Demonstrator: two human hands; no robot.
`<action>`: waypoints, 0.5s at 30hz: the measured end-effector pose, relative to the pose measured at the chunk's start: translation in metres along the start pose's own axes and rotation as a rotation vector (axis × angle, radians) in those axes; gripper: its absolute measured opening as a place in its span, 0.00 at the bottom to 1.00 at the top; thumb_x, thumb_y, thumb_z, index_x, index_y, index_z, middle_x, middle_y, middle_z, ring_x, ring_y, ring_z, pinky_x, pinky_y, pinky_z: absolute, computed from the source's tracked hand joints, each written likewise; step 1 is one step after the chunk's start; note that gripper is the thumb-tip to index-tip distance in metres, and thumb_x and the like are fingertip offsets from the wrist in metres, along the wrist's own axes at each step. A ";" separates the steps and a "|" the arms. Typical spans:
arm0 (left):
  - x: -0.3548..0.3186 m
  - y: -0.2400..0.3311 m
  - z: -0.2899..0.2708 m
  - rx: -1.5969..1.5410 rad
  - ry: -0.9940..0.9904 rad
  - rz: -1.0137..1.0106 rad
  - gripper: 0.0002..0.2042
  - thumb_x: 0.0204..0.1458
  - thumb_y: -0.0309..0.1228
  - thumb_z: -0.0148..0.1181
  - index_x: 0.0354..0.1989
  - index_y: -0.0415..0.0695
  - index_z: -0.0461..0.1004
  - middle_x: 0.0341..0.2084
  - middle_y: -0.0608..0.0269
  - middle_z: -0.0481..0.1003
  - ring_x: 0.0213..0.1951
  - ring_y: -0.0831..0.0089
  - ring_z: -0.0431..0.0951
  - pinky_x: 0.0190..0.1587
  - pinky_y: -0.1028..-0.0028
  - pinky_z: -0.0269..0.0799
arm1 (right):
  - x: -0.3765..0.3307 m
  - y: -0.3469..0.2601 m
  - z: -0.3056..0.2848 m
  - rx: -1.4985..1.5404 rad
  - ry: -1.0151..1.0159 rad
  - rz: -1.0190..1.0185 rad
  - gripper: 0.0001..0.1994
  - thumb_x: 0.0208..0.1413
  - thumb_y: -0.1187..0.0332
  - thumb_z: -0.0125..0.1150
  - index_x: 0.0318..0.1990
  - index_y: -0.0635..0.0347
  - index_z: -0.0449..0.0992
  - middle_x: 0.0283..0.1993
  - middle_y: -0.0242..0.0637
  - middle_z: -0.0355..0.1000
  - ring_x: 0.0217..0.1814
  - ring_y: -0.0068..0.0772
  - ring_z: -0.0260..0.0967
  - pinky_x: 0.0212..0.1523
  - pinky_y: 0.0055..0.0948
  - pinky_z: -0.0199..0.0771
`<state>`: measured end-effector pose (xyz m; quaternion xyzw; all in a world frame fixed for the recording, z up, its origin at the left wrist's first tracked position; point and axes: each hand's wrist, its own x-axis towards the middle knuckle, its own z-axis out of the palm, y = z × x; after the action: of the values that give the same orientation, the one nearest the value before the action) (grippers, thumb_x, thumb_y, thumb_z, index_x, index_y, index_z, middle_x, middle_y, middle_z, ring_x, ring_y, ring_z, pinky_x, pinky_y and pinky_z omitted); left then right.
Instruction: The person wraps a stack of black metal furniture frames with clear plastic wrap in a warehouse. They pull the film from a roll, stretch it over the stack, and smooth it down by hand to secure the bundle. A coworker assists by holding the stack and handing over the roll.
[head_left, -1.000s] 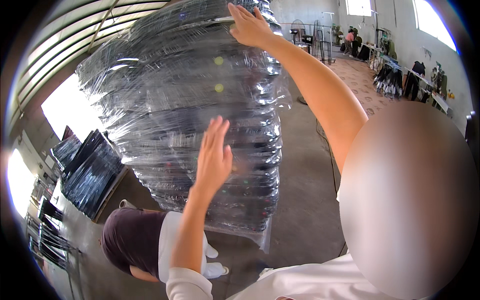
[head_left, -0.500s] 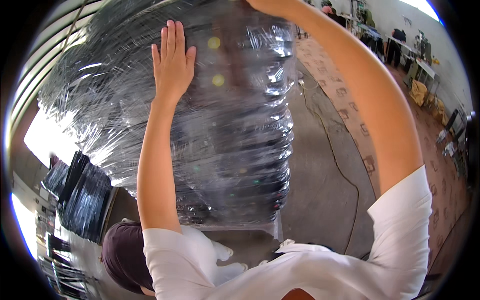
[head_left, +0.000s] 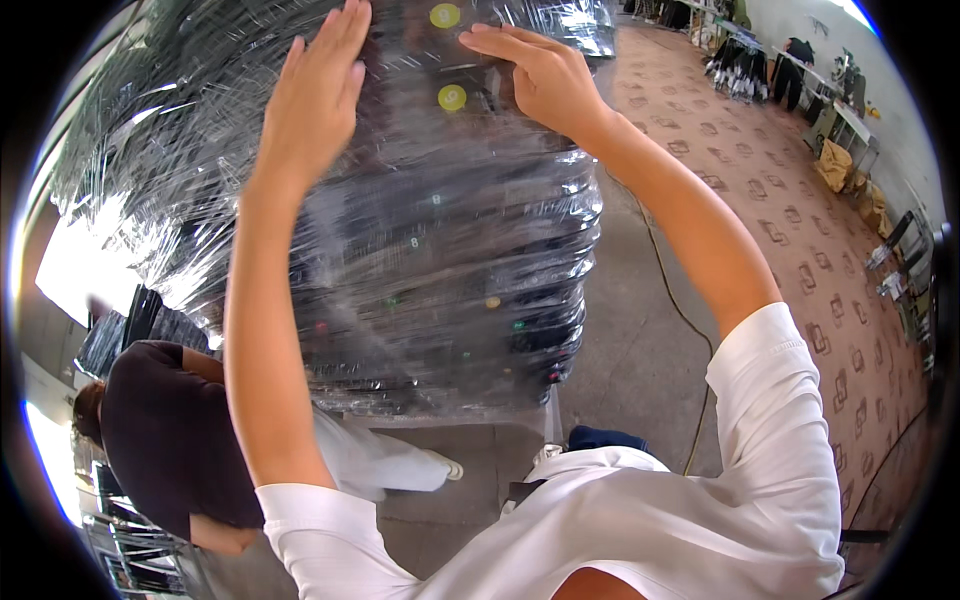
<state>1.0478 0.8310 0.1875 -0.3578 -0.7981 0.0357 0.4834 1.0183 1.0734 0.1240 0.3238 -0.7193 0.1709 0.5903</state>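
A tall stack of dark, flat goods wrapped in clear stretch film [head_left: 450, 240] fills the middle of the view. My left hand [head_left: 312, 100] lies against the film on its upper left part, fingers stretched out. At the upper right, my right hand [head_left: 552, 85] has its fingers extended toward the left, over or on the film; whether it touches cannot be made out. Neither hand holds anything. Between them sit two round yellow stickers [head_left: 452, 97] under the film. The stack's right side bulges in wrinkled, shiny folds.
Close on my left, a person in a dark shirt [head_left: 175, 440] bends beside the stack. Behind them stands a smaller wrapped stack [head_left: 180, 325]. A cable [head_left: 668, 280] runs along the grey floor to the right, beside a patterned brown floor covering [head_left: 790, 260]. Worktables [head_left: 815, 90] line the far right wall.
My right hand has come down and left from the top edge onto the stack's upper right. My left hand sits higher and further left in view. The other person has moved left, bending over.
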 end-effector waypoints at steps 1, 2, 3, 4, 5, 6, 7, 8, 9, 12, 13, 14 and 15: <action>-0.012 0.005 0.008 -0.029 -0.005 0.040 0.26 0.55 0.29 0.42 0.63 0.46 0.49 0.63 0.63 0.49 0.64 0.64 0.49 0.62 0.57 0.45 | -0.002 0.002 -0.001 0.007 0.004 0.009 0.23 0.41 0.82 0.49 0.46 0.48 0.73 0.50 0.33 0.69 0.49 0.36 0.68 0.44 0.31 0.73; -0.022 0.016 0.017 -0.070 0.015 0.029 0.26 0.55 0.30 0.42 0.63 0.46 0.49 0.63 0.62 0.50 0.64 0.63 0.49 0.62 0.57 0.45 | -0.002 0.004 -0.007 0.001 0.007 0.016 0.23 0.41 0.82 0.49 0.46 0.49 0.73 0.50 0.33 0.69 0.50 0.36 0.68 0.45 0.32 0.72; -0.038 0.029 0.022 -0.097 0.023 0.009 0.26 0.55 0.30 0.43 0.63 0.45 0.49 0.63 0.61 0.50 0.64 0.63 0.49 0.62 0.58 0.45 | -0.002 0.003 -0.010 0.016 0.014 0.023 0.22 0.41 0.82 0.49 0.46 0.51 0.73 0.50 0.34 0.69 0.51 0.36 0.67 0.47 0.32 0.71; -0.056 0.043 0.026 -0.125 0.030 -0.018 0.26 0.55 0.30 0.43 0.63 0.45 0.49 0.63 0.60 0.51 0.64 0.62 0.50 0.62 0.58 0.46 | -0.002 0.001 -0.014 0.065 0.005 0.023 0.23 0.41 0.83 0.47 0.47 0.54 0.72 0.50 0.37 0.69 0.50 0.40 0.67 0.48 0.33 0.70; -0.074 0.057 0.030 -0.153 -0.010 -0.039 0.26 0.55 0.31 0.43 0.63 0.44 0.49 0.63 0.59 0.51 0.64 0.61 0.49 0.62 0.58 0.46 | -0.001 -0.001 -0.019 0.119 -0.008 0.017 0.23 0.41 0.84 0.45 0.48 0.57 0.71 0.49 0.41 0.69 0.50 0.43 0.67 0.49 0.34 0.69; -0.091 0.070 0.032 -0.178 -0.049 -0.061 0.26 0.55 0.32 0.43 0.63 0.44 0.49 0.63 0.58 0.50 0.64 0.60 0.49 0.62 0.57 0.46 | 0.000 -0.002 -0.021 0.173 -0.019 0.009 0.23 0.42 0.85 0.44 0.48 0.60 0.70 0.49 0.45 0.69 0.50 0.47 0.66 0.50 0.36 0.68; -0.101 0.074 0.035 -0.201 -0.091 -0.078 0.26 0.55 0.33 0.43 0.63 0.43 0.49 0.63 0.56 0.50 0.64 0.59 0.49 0.62 0.57 0.46 | -0.001 -0.004 -0.016 0.172 0.018 0.015 0.23 0.41 0.84 0.45 0.47 0.57 0.72 0.48 0.42 0.70 0.48 0.45 0.68 0.47 0.36 0.71; -0.104 0.069 0.041 -0.133 -0.111 -0.102 0.26 0.55 0.34 0.43 0.63 0.43 0.49 0.63 0.56 0.49 0.64 0.59 0.49 0.61 0.57 0.46 | -0.002 -0.005 -0.014 0.181 0.027 0.016 0.23 0.41 0.84 0.45 0.47 0.57 0.72 0.48 0.43 0.70 0.49 0.45 0.68 0.48 0.36 0.70; -0.103 0.056 0.048 -0.067 -0.129 -0.124 0.27 0.55 0.35 0.42 0.63 0.42 0.49 0.63 0.55 0.49 0.64 0.58 0.49 0.61 0.57 0.47 | -0.002 -0.005 -0.012 0.188 0.036 0.017 0.23 0.41 0.84 0.45 0.47 0.57 0.72 0.48 0.43 0.70 0.49 0.46 0.67 0.49 0.36 0.70; -0.114 0.028 0.063 0.059 -0.203 -0.093 0.27 0.58 0.40 0.37 0.64 0.40 0.45 0.64 0.51 0.44 0.65 0.54 0.44 0.63 0.55 0.40 | 0.002 -0.016 -0.016 0.164 0.001 0.032 0.21 0.42 0.84 0.46 0.47 0.57 0.72 0.50 0.46 0.68 0.53 0.45 0.65 0.53 0.35 0.67; -0.111 0.030 0.064 0.033 -0.197 -0.092 0.27 0.58 0.40 0.37 0.64 0.40 0.45 0.64 0.51 0.45 0.65 0.54 0.44 0.62 0.55 0.41 | -0.002 -0.020 -0.018 0.132 -0.022 0.042 0.21 0.43 0.83 0.47 0.46 0.56 0.72 0.51 0.47 0.67 0.54 0.45 0.65 0.55 0.35 0.65; -0.110 0.031 0.064 0.008 -0.200 -0.092 0.27 0.58 0.40 0.38 0.64 0.40 0.45 0.64 0.51 0.45 0.65 0.54 0.45 0.62 0.55 0.41 | -0.013 -0.025 -0.016 0.165 0.002 0.016 0.21 0.42 0.82 0.48 0.46 0.56 0.72 0.51 0.43 0.68 0.54 0.42 0.65 0.55 0.35 0.66; -0.111 0.031 0.064 -0.001 -0.212 -0.096 0.27 0.58 0.38 0.38 0.64 0.40 0.45 0.64 0.51 0.45 0.65 0.54 0.45 0.62 0.55 0.41 | -0.028 -0.032 -0.011 0.201 0.026 -0.010 0.21 0.41 0.82 0.49 0.46 0.56 0.72 0.51 0.39 0.69 0.54 0.38 0.65 0.55 0.35 0.66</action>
<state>1.0438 0.8052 0.0578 -0.3135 -0.8611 0.0494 0.3973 1.0503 1.0637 0.0957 0.3827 -0.6891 0.2433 0.5652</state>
